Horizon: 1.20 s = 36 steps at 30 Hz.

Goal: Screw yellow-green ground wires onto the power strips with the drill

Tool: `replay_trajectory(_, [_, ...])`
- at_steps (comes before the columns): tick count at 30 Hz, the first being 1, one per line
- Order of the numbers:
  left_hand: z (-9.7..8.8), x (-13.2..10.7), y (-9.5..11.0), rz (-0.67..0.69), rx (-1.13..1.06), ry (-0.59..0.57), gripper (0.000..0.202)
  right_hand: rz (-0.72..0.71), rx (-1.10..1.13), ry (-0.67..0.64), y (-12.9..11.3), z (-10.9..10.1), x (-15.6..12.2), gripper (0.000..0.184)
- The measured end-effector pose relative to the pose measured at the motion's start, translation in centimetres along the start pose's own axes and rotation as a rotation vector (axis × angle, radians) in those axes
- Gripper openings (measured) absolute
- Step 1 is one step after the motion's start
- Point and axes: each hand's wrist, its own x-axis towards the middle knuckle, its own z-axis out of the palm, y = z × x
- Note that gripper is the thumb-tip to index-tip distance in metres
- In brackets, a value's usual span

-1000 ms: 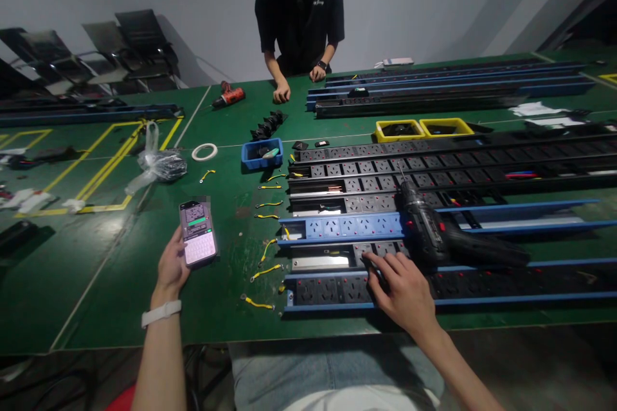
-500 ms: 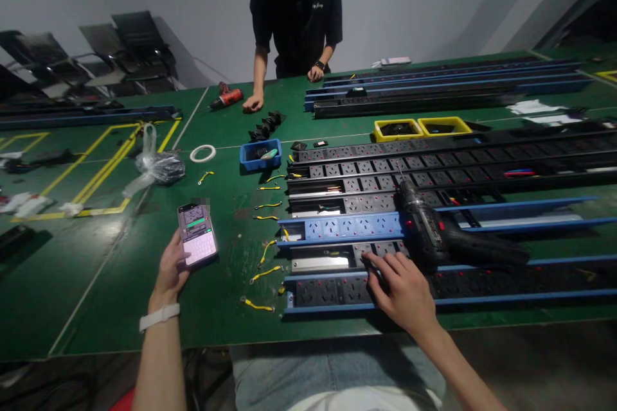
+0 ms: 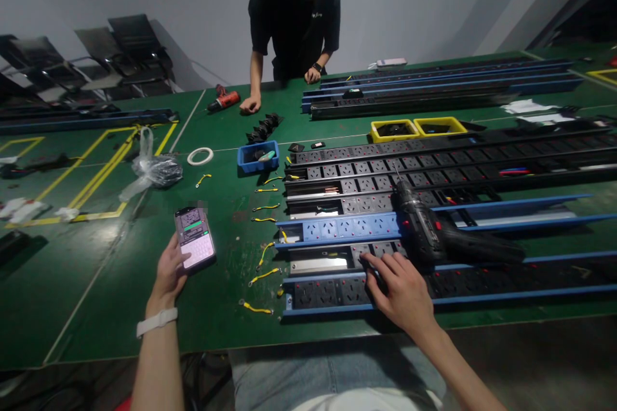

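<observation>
My left hand point(image 3: 169, 273) is closed around a lit smartphone point(image 3: 194, 238), held just above the green table point(image 3: 120, 257). My right hand point(image 3: 398, 286) lies with fingers spread on the nearest blue-framed power strip point(image 3: 332, 290), fingertips on the sockets. A black cordless drill point(image 3: 429, 232) lies across the strips just beyond that hand. Several yellow-green ground wires point(image 3: 264, 250) are scattered between the phone and the strip ends.
A person in a black shirt point(image 3: 294, 16) stands at the far edge, one hand near a red drill point(image 3: 222, 100). A blue parts bin point(image 3: 258, 157), white tape roll point(image 3: 200, 156), plastic bag point(image 3: 154, 168), two yellow trays point(image 3: 417, 128) and more long strips lie around.
The person across the table moved one hand leftward toward the red drill. My view shifted slightly; my hands, the phone and the black drill stayed put.
</observation>
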Motion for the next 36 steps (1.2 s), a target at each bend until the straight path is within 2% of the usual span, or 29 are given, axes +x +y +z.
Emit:
replay_trajectory(8, [0.1, -0.1, -0.3, 0.072, 0.146, 0.003, 0.097, -0.021, -0.013, 0.010, 0.2, 0.1, 0.1, 0.032])
replay_trajectory(18, [-0.4, 0.4, -0.3, 0.056, 0.171, -0.019, 0.105, -0.043, -0.033, 0.016, 0.2, 0.1, 0.3, 0.032])
replay_trajectory(21, [-0.1, 0.2, 0.0, 0.042, 0.121, -0.009, 0.102, -0.047, -0.040, 0.018, 0.2, 0.1, 0.3, 0.032])
replay_trajectory(27, [0.5, -0.6, 0.7, -0.007, -0.037, -0.003, 0.081, -0.044, -0.031, 0.010, 0.3, 0.0, 0.2, 0.031])
replay_trajectory(36, [0.0, -0.4, 0.3, -0.048, 0.025, 0.021, 0.088, 0.001, -0.020, -0.002, -0.2, -0.2, 0.2, 0.031])
